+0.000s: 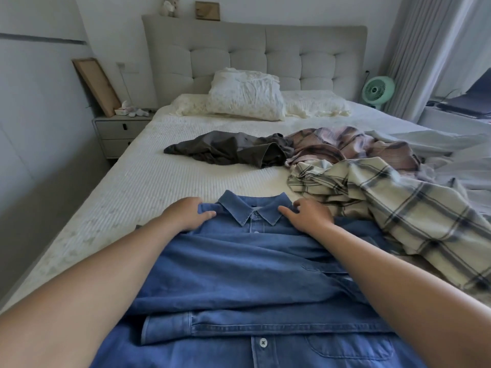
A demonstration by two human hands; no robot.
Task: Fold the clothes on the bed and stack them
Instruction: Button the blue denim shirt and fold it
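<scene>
Denim shirt (239, 274) flat on bed (132, 181) | left hand (183, 213) grips its left shoulder | right hand (308, 213) pinches right shoulder, beside collar (252, 208)

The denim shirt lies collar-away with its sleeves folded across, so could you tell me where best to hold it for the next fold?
Probably at the two shoulders beside the collar, coming from the near side. The denim shirt lies flat and symmetrical, so the left hand and right hand, already gripping there, can lift the top edge evenly.
</scene>
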